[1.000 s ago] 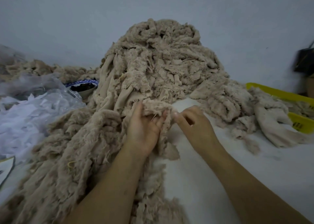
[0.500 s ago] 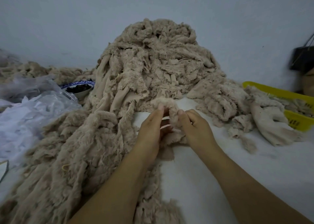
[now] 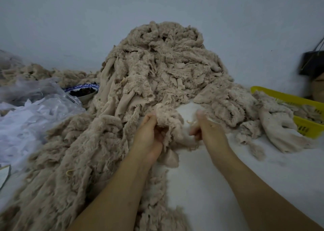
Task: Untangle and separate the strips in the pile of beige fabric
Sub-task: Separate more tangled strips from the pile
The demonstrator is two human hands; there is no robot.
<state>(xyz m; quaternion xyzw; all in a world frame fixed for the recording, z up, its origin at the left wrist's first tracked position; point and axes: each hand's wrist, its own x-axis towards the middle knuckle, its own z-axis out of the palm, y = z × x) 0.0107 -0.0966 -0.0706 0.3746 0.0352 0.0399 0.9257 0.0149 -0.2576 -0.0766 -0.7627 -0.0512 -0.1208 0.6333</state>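
A tall pile of beige fabric [image 3: 163, 62] rises against the wall at the centre, with strips spilling down to the left and front. My left hand [image 3: 149, 136] grips a fuzzy beige strip [image 3: 169, 120] just in front of the pile. My right hand [image 3: 206, 127] is a little to the right of it, blurred, fingers curled, pinching a thin bit of thread or fabric edge. A short gap lies between the two hands. The strip's lower end [image 3: 171, 159] hangs down onto the white table.
Separated beige strips [image 3: 233, 108] lie on the right, some draped over a yellow basket [image 3: 308, 125]. Crumpled clear plastic [image 3: 31, 111] and a blue-rimmed bowl [image 3: 84, 92] sit on the left. A dark bag [image 3: 312, 62] hangs at the far right. White table [image 3: 219, 187] shows between my arms.
My hands met on the strip in front of the pile, then drew apart. The right hand has moved right, away from the strip held by the left hand.
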